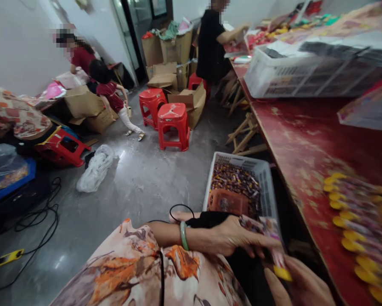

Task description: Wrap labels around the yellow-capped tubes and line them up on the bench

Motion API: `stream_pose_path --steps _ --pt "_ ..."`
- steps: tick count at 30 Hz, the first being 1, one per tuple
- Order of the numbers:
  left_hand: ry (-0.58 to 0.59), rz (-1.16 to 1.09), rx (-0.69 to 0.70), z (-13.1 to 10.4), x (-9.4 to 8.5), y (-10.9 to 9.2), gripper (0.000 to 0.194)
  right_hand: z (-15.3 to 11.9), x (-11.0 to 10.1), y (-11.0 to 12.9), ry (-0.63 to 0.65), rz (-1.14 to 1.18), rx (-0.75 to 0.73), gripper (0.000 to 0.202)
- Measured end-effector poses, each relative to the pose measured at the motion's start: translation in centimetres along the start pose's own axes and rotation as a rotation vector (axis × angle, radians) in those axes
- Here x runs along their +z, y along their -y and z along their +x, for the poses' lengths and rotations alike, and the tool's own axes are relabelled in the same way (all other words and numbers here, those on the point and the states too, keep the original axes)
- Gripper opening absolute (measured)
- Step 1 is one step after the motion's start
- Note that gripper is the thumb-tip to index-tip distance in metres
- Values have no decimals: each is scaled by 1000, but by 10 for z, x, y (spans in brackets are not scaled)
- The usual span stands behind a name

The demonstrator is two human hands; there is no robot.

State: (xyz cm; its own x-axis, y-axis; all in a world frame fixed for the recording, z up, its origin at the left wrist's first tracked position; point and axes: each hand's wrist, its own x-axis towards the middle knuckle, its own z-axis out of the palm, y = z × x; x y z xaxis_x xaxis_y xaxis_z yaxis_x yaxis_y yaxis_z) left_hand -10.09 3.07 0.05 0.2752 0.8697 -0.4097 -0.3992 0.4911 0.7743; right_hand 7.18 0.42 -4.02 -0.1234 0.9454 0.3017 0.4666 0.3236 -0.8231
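My left hand (233, 236), with a pale green bangle on its wrist, reaches across my lap with its forefinger stretched toward my right hand. Small printed plastic packets (270, 227) show beside its fingers, apparently held there; blur hides the exact grip. At the lower right, my right hand (308, 282) pinches a small printed piece with a yellow end (282, 273). The tip of my left forefinger lies at the top of that piece. Similar yellow-ended pieces (350, 236) lie in a row on the red table (308, 170) to the right.
A white crate (271, 182) full of small wrapped pieces stands on the floor ahead, a brown basket (227, 202) inside. Another white crate (280, 76) is on the table. Red stools (173, 123), cardboard boxes (176, 46), a plastic bag (97, 168) and cables (52, 212) surround me. Several people are nearby.
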Motion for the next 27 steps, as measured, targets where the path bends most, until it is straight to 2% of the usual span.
stream_pose_path --steps 1,2,3,5,6,9,12,14,17,20,23,27 --pt "21 22 -8 -2 1 -3 49 -2 0 12 -28 26 -16 33" --pt "53 50 -19 -4 2 -5 48 -4 -1 22 -129 62 -2 32" --pt "65 77 -20 -6 3 -6 47 -6 -1 31 -156 61 -70 28" --pt "74 122 35 -5 5 -8 39 -7 -1 42 -237 39 -152 27" --pt "97 135 45 -2 6 -8 34 -6 -1 43 -232 29 -167 27" --pt "178 134 11 6 10 -5 25 -2 -1 40 -361 52 -181 27" --pt "236 120 -59 7 17 2 25 -3 -3 38 -455 108 -131 23" --pt "247 120 -75 6 20 6 25 -6 -6 37 -473 145 -104 22" --pt "244 143 -74 8 25 8 23 -12 -13 33 -436 173 -91 23" --pt "245 171 -89 10 28 7 26 -16 -18 27 -427 75 -144 25" --pt "258 199 -103 10 30 9 28 -19 -18 25 -511 -68 -241 30" --pt "284 206 -120 9 33 15 25 -21 -14 25 -605 -87 -279 33"
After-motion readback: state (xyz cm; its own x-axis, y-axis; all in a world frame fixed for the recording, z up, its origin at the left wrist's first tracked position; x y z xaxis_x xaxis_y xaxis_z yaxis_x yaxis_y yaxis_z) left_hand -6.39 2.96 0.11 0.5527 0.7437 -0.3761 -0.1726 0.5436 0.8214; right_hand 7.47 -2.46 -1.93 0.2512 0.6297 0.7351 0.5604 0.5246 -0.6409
